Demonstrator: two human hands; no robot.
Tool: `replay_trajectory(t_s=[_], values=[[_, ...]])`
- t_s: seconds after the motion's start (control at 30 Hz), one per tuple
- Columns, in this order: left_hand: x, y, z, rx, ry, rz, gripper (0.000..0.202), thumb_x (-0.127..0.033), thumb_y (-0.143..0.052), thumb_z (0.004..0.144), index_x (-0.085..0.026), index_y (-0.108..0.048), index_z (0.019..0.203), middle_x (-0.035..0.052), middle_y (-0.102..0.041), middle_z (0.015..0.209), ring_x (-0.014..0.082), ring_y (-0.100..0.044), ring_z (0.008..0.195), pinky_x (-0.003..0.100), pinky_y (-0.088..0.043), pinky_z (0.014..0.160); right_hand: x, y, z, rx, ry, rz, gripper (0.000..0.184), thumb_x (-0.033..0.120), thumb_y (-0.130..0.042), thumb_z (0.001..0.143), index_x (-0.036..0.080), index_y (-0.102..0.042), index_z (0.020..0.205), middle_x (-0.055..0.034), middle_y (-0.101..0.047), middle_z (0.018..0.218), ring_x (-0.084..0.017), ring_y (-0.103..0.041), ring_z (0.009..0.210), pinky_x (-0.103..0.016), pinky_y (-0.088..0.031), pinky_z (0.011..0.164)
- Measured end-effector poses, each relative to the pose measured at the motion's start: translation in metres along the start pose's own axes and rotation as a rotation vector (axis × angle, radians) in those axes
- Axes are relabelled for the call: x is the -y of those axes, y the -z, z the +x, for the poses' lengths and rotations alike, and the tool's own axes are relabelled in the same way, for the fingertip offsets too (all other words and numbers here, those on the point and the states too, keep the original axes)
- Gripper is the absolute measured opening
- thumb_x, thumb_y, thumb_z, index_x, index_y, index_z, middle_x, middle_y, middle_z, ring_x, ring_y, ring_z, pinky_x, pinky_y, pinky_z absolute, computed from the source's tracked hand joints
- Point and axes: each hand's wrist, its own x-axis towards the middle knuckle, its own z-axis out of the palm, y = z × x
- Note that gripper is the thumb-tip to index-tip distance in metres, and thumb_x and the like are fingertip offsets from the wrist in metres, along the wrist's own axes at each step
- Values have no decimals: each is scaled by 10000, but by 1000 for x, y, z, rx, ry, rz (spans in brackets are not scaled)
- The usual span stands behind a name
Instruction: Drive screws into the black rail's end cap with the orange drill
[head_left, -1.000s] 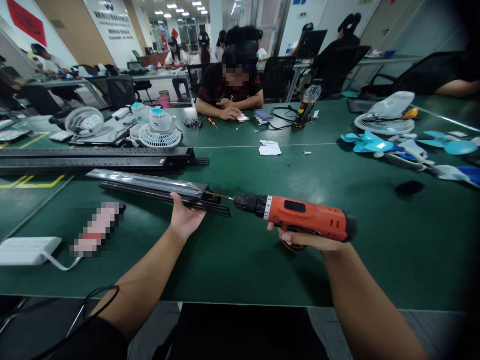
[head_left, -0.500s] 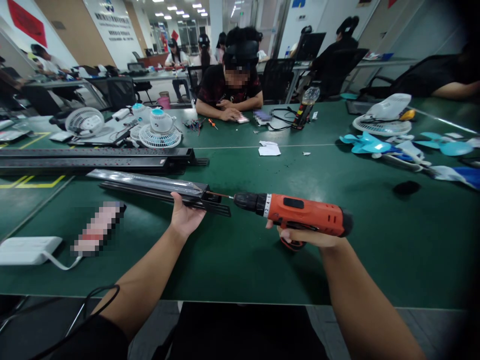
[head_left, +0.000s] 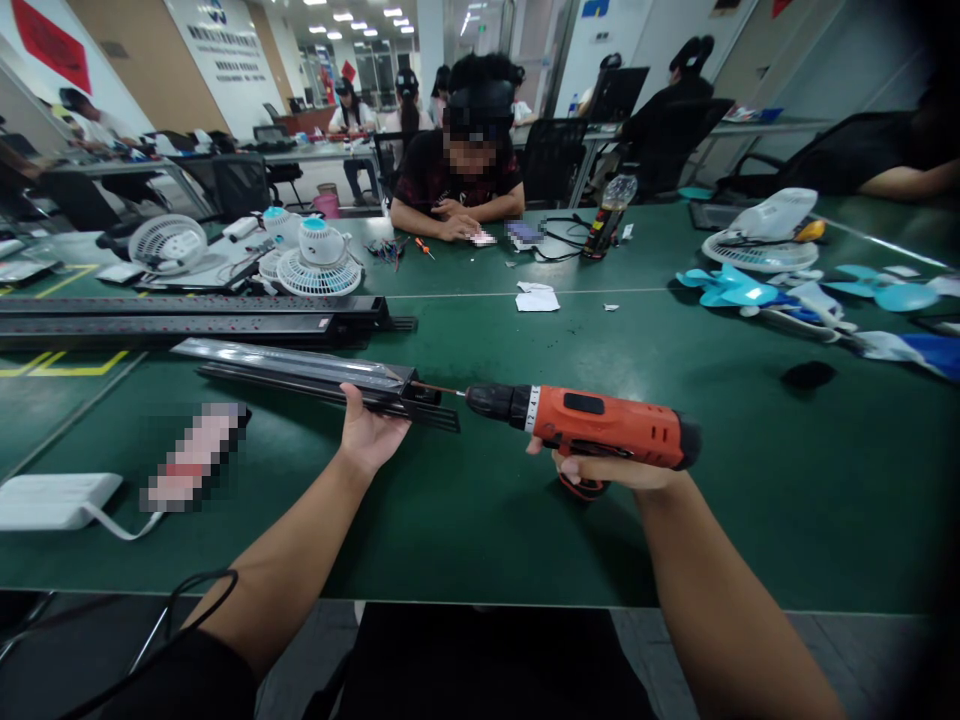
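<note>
While a white box [head_left: 56, 500] sits at the far left of the green surface [head_left: 480, 540], a white cable [head_left: 129, 537] leads from it toward a pixelated phone-shaped object [head_left: 196, 460]. Behind them stretch long black rails [head_left: 187, 323]. Nearer lies a film-topped black rail [head_left: 300, 367], left of centre, its right end gripped by the left hand [head_left: 371, 435], thumb against the near side. A thin bit [head_left: 439, 389] spans from that end to an orange drill [head_left: 611, 425], whose handle the right hand [head_left: 607, 472] wraps. Light-blue fan blades [head_left: 727, 288] lie farther right.
</note>
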Motion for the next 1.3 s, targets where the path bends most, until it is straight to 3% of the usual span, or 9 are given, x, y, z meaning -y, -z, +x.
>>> replay_trajectory(t_s=[0.33,0.5,0.7,0.83,1.03,1.3], values=[[2,-2,0,-43,-30,21,659,-787,-745,840,-225,-799,1181,90,-835,1170,327,-743,1229,434,-579,1066,-5,0,-3,-49,-20,5,316,206,-769,983,195,-721,1295,-87,-804,1076,-101,-677,599,-233,-633,539],[1,-2,0,-19,-23,30,669,-807,-717,849,-232,-798,1180,88,-839,1151,334,-741,1237,463,-573,1088,-7,1,-2,-13,-2,39,355,192,-762,990,221,-693,1337,-83,-796,1114,-93,-691,615,-214,-631,541],[-1,2,0,14,3,-14,644,-773,-744,852,-255,-789,1233,64,-842,1144,306,-756,1217,427,-574,1087,-3,0,-1,2,-21,0,248,206,-748,997,194,-734,1244,-66,-786,1028,-86,-665,593,-211,-628,539],[0,0,1,0,-10,10,673,-788,-752,833,-244,-787,1228,71,-841,1133,314,-755,1212,435,-571,1084,-4,1,-1,-21,1,-17,348,212,-767,983,193,-718,1326,-78,-796,1035,-101,-670,610,-228,-636,546],[0,0,0,2,-8,5,709,-793,-765,816,-220,-783,1233,86,-838,1155,310,-771,1172,424,-580,1068,-6,4,-1,38,8,-69,383,247,-766,998,152,-726,1367,5,-690,742,-109,-628,577,-211,-600,531],[-1,1,0,26,3,-14,739,-785,-780,807,-213,-766,1275,92,-835,1153,324,-760,1186,451,-571,1083,5,-1,2,24,20,-71,206,257,-761,997,172,-758,1185,-27,-713,829,-115,-622,578,-254,-615,554]])
